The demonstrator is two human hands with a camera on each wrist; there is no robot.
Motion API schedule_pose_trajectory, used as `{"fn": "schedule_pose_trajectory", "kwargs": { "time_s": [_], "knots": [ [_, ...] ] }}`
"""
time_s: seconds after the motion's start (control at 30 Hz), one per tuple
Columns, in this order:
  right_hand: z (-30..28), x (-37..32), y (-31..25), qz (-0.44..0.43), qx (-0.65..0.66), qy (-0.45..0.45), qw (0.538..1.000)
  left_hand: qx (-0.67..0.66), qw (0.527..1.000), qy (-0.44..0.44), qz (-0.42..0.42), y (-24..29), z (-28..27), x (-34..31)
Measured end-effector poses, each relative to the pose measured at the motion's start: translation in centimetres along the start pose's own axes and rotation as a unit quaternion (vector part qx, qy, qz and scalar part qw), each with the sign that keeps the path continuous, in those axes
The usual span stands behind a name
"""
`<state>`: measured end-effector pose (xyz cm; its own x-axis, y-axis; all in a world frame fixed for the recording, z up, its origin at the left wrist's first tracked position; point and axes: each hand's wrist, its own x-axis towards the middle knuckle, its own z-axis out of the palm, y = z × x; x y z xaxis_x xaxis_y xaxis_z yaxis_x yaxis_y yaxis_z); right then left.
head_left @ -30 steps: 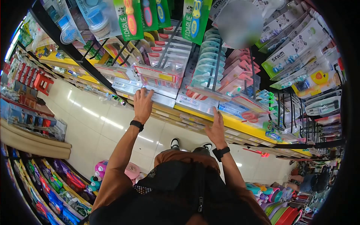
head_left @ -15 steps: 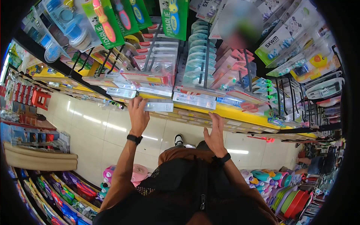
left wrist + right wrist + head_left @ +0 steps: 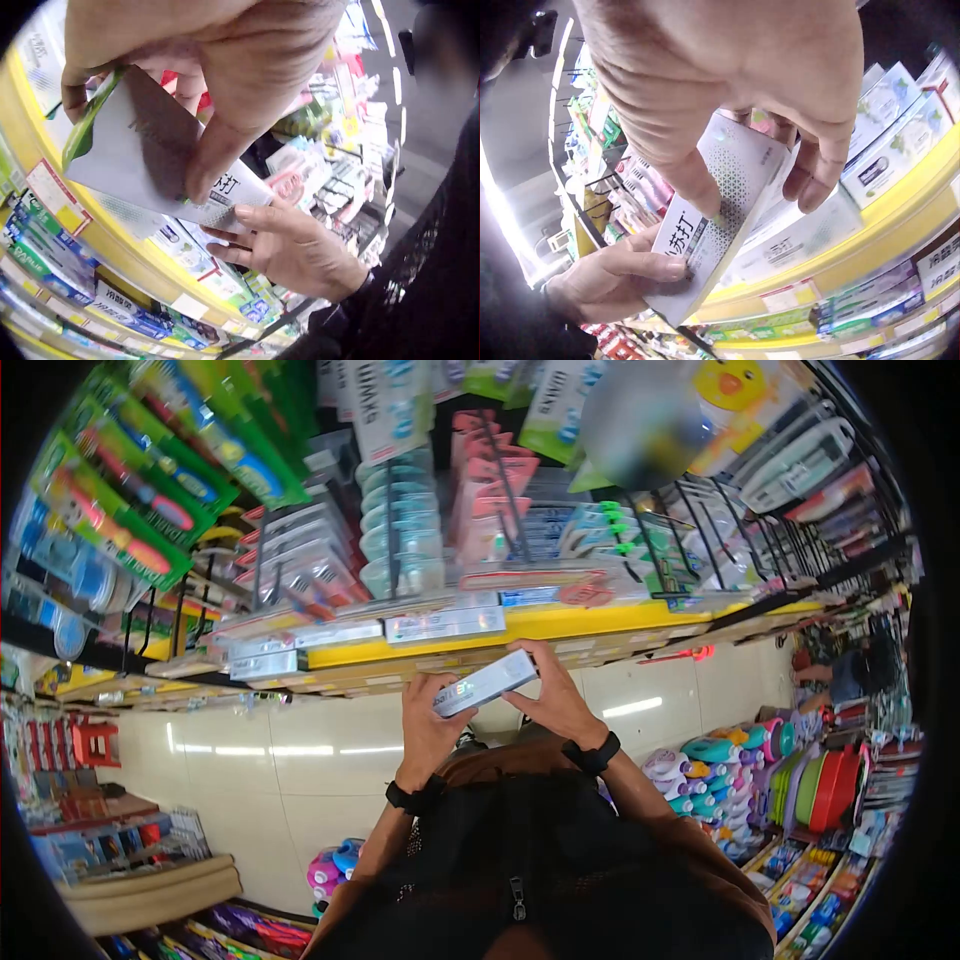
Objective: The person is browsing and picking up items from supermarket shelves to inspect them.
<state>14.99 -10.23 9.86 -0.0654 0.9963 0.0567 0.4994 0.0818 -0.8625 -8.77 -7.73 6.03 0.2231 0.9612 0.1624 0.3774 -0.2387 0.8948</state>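
A slim, silvery-white toothpaste box (image 3: pixel 485 682) is held slightly tilted in front of the body, between both hands. My left hand (image 3: pixel 428 722) grips its left end, and my right hand (image 3: pixel 560 698) pinches the right end between thumb and fingers. Seen from the left wrist, the left thumb lies across the printed face of the box (image 3: pixel 112 161), with the right thumb on its far corner. Dark Chinese print and a dotted green pattern show on the box (image 3: pixel 739 169) in the right wrist view. Part of its back is hidden by the fingers.
Just beyond the hands runs a shelf with a yellow edge (image 3: pixel 600 622), where similar boxes (image 3: pixel 445 625) lie. Packaged toothbrushes (image 3: pixel 115 525) and other blister packs hang above on protruding metal hooks. Bottles (image 3: pixel 715 770) stand behind on the right; a red stool (image 3: pixel 95 743) is far left.
My left hand went from the shelf edge to lifting the toothpaste box off and bringing it toward the body. The right hand, formerly empty, now grips its other end. The head view has turned right.
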Motion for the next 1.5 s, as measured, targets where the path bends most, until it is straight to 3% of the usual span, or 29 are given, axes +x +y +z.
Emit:
{"fn": "schedule_pose_trajectory", "kwargs": {
  "time_s": [0.2,0.3,0.5,0.63,0.73,0.93,0.97,1.03,1.1,1.23,1.33,1.4,1.5],
  "knots": [
    [-4.9,-4.4,3.5,0.053,-0.055,0.085,0.993,0.068,0.993,-0.066,0.074,3.0,5.5,1.5],
    [-6.9,-6.3,5.0,0.073,-0.053,0.145,0.985,0.059,0.992,-0.101,0.053,3.2,9.0,2.0],
    [-9.5,-8.6,10.6,0.093,-0.086,0.219,0.968,0.099,0.979,-0.149,0.095,3.8,15.8,4.1],
    [-12.5,-9.2,14.0,0.11,-0.088,0.202,0.969,0.145,0.973,-0.135,0.115,5.1,19.9,5.9],
    [-15.2,-8.2,15.5,0.071,-0.085,0.213,0.971,0.135,0.976,-0.131,0.107,5.9,22.8,7.1],
    [-17.9,-5.3,16.0,-0.015,-0.125,0.201,0.972,0.184,0.979,-0.041,0.081,6.9,26.1,6.9],
    [-17.9,-5.0,16.5,-0.018,-0.121,0.198,0.972,0.185,0.978,-0.04,0.091,6.7,26.7,7.3],
    [-17.7,-4.6,18.2,0.009,-0.236,0.186,0.954,0.189,0.976,-0.037,0.098,6.2,28.1,7.5],
    [-18.3,-4.1,20.3,0.013,-0.227,0.187,0.956,0.192,0.974,-0.05,0.106,5.9,29.4,7.6],
    [-21.2,-4.6,23.8,0.042,-0.231,0.188,0.954,0.164,0.981,-0.05,0.086,5.8,28.9,6.9],
    [-23.1,-4.5,25.5,0.058,-0.242,0.192,0.949,0.184,0.978,0.006,0.101,5.2,24.5,5.9],
    [-23.5,-4.4,26.0,0.068,-0.243,0.193,0.948,0.218,0.975,0.034,0.035,4.6,20.9,5.5],
    [-23.2,-4.1,26.0,0.066,-0.257,0.233,0.936,0.271,0.959,0.078,0.03,2.9,17.9,6.8]
  ]
}}
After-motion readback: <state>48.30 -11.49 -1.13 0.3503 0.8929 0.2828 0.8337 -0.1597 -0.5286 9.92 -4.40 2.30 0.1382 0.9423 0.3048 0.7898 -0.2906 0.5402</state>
